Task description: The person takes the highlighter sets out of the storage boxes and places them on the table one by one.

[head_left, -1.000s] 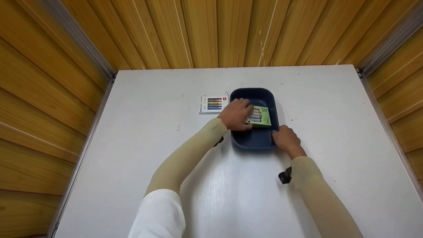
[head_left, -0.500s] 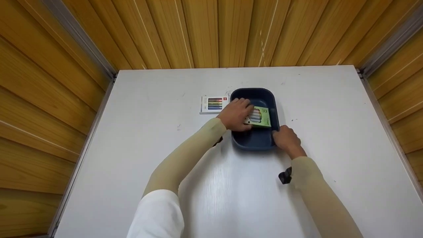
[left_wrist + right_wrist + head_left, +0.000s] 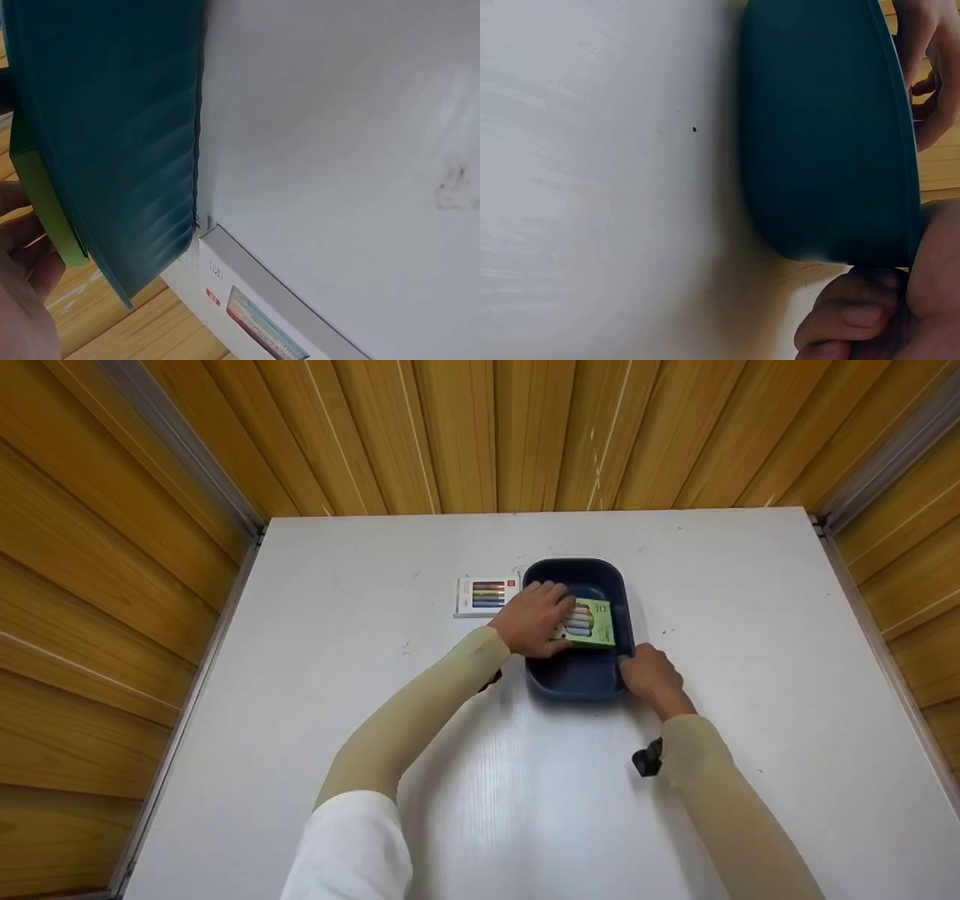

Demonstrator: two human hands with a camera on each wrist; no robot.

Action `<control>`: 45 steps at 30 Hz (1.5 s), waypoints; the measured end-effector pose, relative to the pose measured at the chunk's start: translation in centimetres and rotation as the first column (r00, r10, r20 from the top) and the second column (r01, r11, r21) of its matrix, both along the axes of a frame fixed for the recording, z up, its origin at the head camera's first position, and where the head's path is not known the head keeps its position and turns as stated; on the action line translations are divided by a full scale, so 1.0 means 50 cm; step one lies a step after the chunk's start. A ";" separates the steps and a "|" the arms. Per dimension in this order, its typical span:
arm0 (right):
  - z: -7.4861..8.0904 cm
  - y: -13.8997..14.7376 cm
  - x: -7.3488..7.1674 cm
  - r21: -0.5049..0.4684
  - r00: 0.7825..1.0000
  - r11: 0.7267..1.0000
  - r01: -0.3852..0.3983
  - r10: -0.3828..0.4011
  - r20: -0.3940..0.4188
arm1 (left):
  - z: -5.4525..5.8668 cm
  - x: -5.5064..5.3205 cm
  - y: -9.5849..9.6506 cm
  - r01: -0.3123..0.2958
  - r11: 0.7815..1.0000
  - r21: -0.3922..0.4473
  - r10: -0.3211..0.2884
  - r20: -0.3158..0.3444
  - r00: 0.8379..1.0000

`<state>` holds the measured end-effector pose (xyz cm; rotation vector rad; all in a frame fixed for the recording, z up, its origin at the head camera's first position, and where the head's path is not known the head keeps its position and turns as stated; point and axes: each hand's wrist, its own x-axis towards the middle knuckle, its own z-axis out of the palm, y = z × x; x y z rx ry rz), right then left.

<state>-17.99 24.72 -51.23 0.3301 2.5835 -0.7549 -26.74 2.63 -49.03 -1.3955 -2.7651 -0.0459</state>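
1. Left hand (image 3: 531,620): grip narrow, holding the green box (image 3: 592,624) by its left end, within the bin (image 3: 581,679)'s opening; handle it level.
2. Right hand (image 3: 651,673): grip clasps the bin's near right corner; brace firmly against sliding.
3. Avoid nudging the white box (image 3: 487,597), left of the bin.

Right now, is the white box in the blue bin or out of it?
Out: the head view shows the white box lying on the table beside the blue bin, outside its wall.
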 end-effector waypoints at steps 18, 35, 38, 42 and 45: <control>0.001 -0.002 0.000 -0.006 1.000 1.000 0.002 -0.002 -0.013 | 0.006 0.004 -0.013 0.017 1.000 0.003 -0.017 -0.007 1.000; 0.004 -0.003 0.004 -0.013 1.000 1.000 0.013 -0.013 -0.007 | 0.011 0.007 -0.022 0.028 1.000 0.013 -0.028 -0.018 0.999; 0.004 -0.003 0.003 -0.014 1.000 1.000 0.011 -0.011 -0.008 | 0.011 0.008 -0.023 0.028 0.999 0.015 -0.028 -0.028 0.999; 0.005 -0.001 0.001 -0.017 1.000 1.000 0.009 -0.009 -0.002 | 0.013 0.009 -0.027 0.028 0.999 0.018 -0.027 -0.020 0.999; 0.005 -0.001 -0.001 -0.020 1.000 1.000 0.010 -0.010 0.000 | 0.015 0.008 -0.032 0.030 0.999 0.023 -0.029 -0.019 0.999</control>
